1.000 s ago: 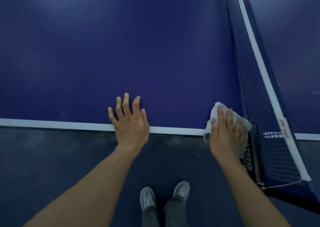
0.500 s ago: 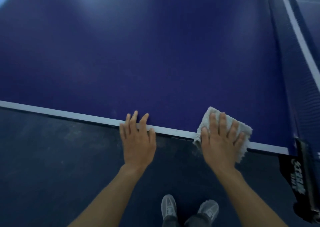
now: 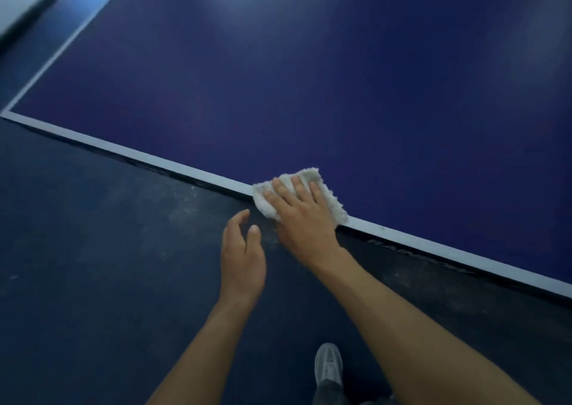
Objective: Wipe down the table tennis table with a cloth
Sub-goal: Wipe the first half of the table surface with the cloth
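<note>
- The right hand (image 3: 301,219) lies flat, fingers spread, pressing a white fluffy cloth (image 3: 328,201) onto the near edge of the table tennis table (image 3: 309,88); it pins the cloth under the palm rather than clenching it.
- The cloth sits on the white edge line (image 3: 139,153), partly over the blue top ahead of the fingertips and partly hanging past the edge on the thumb side.
- Half a second ago the cloth was close to the net post; now no net shows, and the table's far-left corner has come into view, so hand and cloth have slid leftward along the edge.
- The left hand (image 3: 243,256) is off the table, where before its fingers rested on the edge line. It now hovers over the dark floor (image 3: 93,265), just left of and nearer the body than the right hand, relaxed, fingers loosely curved, holding nothing.
- The two hands are much closer together than before, almost touching at the right thumb.
- One grey shoe (image 3: 328,366) shows below the right forearm; earlier two showed.
</note>
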